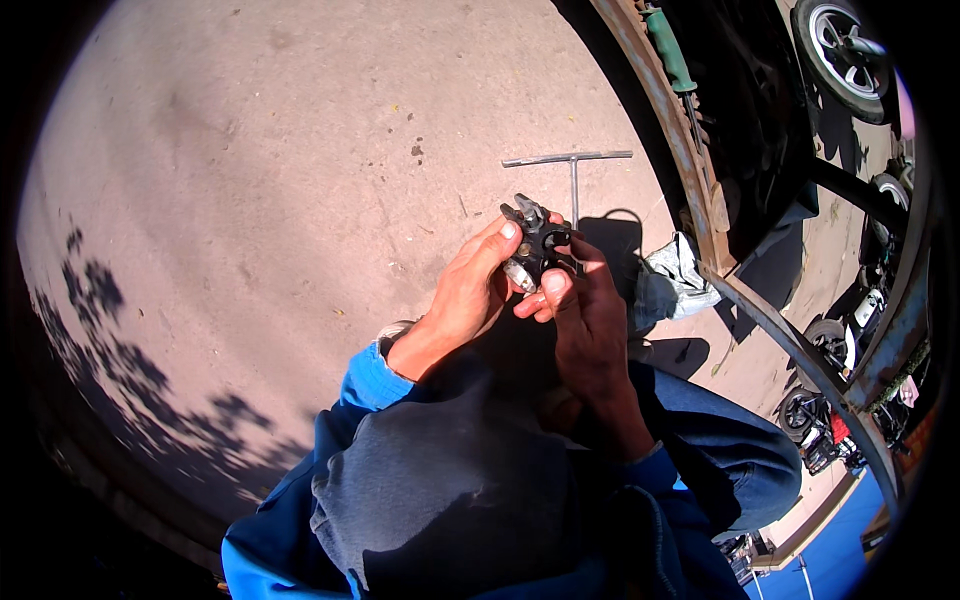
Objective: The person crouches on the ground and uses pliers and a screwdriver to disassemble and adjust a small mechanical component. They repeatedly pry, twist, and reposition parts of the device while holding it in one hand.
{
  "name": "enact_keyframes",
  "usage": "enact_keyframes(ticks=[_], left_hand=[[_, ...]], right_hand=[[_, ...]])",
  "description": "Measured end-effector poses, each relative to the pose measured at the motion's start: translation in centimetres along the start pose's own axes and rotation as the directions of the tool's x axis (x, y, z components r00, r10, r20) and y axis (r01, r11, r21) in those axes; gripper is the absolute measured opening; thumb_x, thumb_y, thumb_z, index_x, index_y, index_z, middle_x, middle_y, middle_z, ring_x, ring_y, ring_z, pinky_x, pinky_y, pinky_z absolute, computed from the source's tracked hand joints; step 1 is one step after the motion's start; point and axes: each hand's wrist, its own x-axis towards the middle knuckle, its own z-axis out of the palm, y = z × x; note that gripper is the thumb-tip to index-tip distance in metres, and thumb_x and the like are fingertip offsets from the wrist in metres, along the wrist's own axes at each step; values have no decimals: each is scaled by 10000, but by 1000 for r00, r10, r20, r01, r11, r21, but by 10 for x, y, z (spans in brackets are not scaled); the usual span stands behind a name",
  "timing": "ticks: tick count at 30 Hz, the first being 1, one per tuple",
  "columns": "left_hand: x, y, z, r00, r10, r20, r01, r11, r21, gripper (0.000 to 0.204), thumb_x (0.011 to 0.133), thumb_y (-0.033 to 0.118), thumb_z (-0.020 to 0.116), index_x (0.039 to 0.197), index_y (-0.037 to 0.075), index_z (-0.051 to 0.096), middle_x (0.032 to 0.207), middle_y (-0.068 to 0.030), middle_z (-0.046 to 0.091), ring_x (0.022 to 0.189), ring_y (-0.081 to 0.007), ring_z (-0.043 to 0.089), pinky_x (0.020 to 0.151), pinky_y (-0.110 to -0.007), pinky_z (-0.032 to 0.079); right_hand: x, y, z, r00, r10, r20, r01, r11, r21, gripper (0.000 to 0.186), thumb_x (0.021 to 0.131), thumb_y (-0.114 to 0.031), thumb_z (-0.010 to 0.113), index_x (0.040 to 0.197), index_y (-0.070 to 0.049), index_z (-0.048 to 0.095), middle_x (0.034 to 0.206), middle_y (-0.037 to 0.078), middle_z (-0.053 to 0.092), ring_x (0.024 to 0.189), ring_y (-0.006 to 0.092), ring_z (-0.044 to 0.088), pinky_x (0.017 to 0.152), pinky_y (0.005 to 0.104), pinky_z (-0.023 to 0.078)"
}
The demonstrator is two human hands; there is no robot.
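A small black and silver metal part point(540, 240), shaped like a brake caliper, is held between my two hands in front of my knees. My left hand point(468, 285) is closed on its left side, with the thumb pressed on the upper face. From the lower right, my right hand point(592, 325) grips it with bent fingers and thumb. Fingers hide its underside and part of its right edge. Just beyond the part, a T-handle wrench point(567, 159) lies on the concrete ground, its shaft pointing toward me.
To the right stands a rusty metal frame point(705, 200) with a green-handled tool point(670, 55) on it. A crumpled silvery bag point(680, 280) lies by the frame's foot. Farther right are a wheel point(845, 60) and several parked motorcycles point(830, 425). Tree shadow falls on the ground at left.
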Motion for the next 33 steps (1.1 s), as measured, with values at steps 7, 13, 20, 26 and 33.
enact_keyframes(ticks=[7,13,20,26,33], left_hand=[[1,10,9,993,-28,-113,59,959,279,522,1116,417,411,1160,-65,605,764,-115,626,533,-184,568,517,-307,486],[-4,12,12,992,-9,-123,59,907,417,610,1118,491,376,1055,-57,636,717,-84,618,567,-155,571,546,-304,490],[-10,14,10,997,74,-10,-59,868,493,490,1109,441,462,1147,-16,634,892,-62,665,764,-142,627,691,-283,502],[-11,12,6,972,232,-28,-178,811,558,430,1058,397,608,1259,17,623,1088,-44,670,1019,-134,593,908,-308,485],[-13,20,5,949,313,-50,-244,824,512,616,862,364,866,1307,40,590,1125,-41,683,1013,-142,638,899,-298,523]], right_hand=[[-1,-1,0,989,144,36,-148,977,152,468,1086,-343,549,1347,43,507,919,152,747,759,182,733,697,284,543],[-1,4,-4,986,146,78,-157,976,150,415,1116,-334,474,1287,42,514,916,181,740,728,207,746,675,272,562],[0,2,-7,991,98,91,-115,974,195,458,1097,-314,528,1319,86,518,905,147,745,738,163,734,663,256,533],[-3,-5,-8,1000,-2,-1,2,1000,20,273,1024,-165,655,1227,18,655,1023,94,741,813,143,715,712,266,547],[-28,-39,-43,928,-360,-93,297,869,-395,190,911,-205,779,939,-48,675,1235,110,631,1120,290,657,951,394,518]])
